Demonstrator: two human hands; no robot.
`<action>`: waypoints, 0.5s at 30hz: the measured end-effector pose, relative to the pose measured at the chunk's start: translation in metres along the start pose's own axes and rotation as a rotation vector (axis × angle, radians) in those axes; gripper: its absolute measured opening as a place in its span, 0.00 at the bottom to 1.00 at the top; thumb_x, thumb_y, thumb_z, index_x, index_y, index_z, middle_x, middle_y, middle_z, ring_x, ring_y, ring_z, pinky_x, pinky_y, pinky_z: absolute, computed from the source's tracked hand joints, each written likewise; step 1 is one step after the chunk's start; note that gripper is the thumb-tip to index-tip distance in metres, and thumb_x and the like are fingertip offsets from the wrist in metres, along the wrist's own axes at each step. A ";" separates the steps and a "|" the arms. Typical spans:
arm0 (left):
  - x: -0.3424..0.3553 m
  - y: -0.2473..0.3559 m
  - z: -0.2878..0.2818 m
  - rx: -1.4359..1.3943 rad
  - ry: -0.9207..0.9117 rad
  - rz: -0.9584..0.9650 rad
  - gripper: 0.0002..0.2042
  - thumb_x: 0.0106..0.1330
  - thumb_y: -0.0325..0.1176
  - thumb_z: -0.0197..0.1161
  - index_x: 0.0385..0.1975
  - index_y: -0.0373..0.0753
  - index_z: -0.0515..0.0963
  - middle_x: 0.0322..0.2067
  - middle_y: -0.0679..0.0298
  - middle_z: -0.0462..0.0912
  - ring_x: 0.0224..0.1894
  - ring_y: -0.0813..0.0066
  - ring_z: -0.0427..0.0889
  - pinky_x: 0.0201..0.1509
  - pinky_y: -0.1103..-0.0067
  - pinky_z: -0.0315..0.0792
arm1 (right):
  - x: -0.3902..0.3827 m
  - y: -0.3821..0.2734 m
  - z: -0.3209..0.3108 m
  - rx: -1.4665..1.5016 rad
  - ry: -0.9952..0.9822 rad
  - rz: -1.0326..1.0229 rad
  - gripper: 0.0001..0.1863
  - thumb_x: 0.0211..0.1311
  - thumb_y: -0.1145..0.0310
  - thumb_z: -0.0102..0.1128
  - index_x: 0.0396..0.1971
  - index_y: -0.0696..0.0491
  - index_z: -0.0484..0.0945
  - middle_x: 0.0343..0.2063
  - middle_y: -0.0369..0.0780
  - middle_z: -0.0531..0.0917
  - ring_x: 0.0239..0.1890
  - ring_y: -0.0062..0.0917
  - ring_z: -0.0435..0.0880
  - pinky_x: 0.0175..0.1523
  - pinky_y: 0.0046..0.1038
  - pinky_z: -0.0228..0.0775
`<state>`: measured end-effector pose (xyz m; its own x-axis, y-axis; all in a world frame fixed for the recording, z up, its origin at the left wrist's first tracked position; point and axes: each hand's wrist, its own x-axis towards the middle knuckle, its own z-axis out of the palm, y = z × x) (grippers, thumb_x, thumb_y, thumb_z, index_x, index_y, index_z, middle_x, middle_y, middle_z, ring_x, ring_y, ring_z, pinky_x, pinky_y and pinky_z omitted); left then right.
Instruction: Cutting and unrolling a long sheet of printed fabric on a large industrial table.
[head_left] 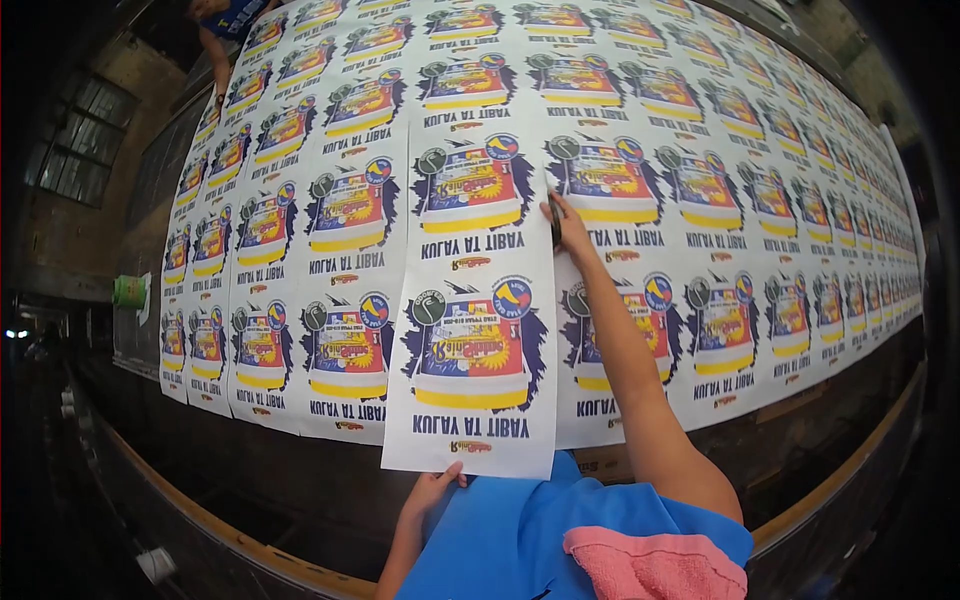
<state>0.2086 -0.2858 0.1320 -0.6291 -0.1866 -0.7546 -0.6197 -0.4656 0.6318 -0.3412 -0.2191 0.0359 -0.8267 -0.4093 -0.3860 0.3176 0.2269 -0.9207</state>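
Note:
A wide white printed sheet (640,255), with rows of repeated yellow, red and blue designs, covers the table. A printed strip (470,375) lies over its near middle, its near end hanging past the table edge. My left hand (437,490) pinches the strip's near edge between thumb and fingers, close to my blue shirt. Farther out, my right hand (574,232) is closed around dark-handled scissors (556,222) at the strip's right edge. The scissors' blades cannot be made out. My right forearm crosses the printed sheet and hides part of one design.
At the far left another person's arm (212,58) reaches down to the sheet's edge. A green container (130,292) stands beside the table's left side. A wooden-edged rail (200,510) curves around near me. A pink towel (655,565) hangs over my blue shirt.

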 end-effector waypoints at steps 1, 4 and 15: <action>-0.004 0.002 0.002 -0.011 0.026 -0.003 0.10 0.72 0.35 0.60 0.41 0.33 0.76 0.27 0.64 0.80 0.32 0.75 0.79 0.43 0.79 0.73 | 0.010 -0.017 0.003 0.025 -0.055 0.081 0.37 0.61 0.51 0.68 0.67 0.48 0.68 0.27 0.39 0.84 0.24 0.19 0.81 0.27 0.24 0.72; -0.009 0.007 0.011 0.024 0.066 -0.020 0.10 0.73 0.37 0.59 0.38 0.36 0.78 0.27 0.66 0.81 0.36 0.77 0.80 0.48 0.77 0.73 | 0.075 -0.027 0.010 -0.005 -0.008 -0.035 0.35 0.62 0.50 0.67 0.66 0.47 0.70 0.24 0.35 0.83 0.18 0.17 0.78 0.18 0.26 0.66; -0.012 -0.003 0.014 -0.087 0.188 -0.007 0.12 0.73 0.37 0.59 0.44 0.34 0.78 0.32 0.64 0.82 0.34 0.77 0.80 0.44 0.78 0.74 | 0.222 -0.075 0.027 0.170 -0.104 0.054 0.23 0.63 0.50 0.60 0.54 0.46 0.77 0.20 0.31 0.77 0.18 0.19 0.75 0.21 0.28 0.69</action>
<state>0.2119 -0.2702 0.1419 -0.5212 -0.3378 -0.7837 -0.5759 -0.5385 0.6151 -0.5359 -0.3506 0.0179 -0.7565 -0.4919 -0.4311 0.4412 0.1027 -0.8915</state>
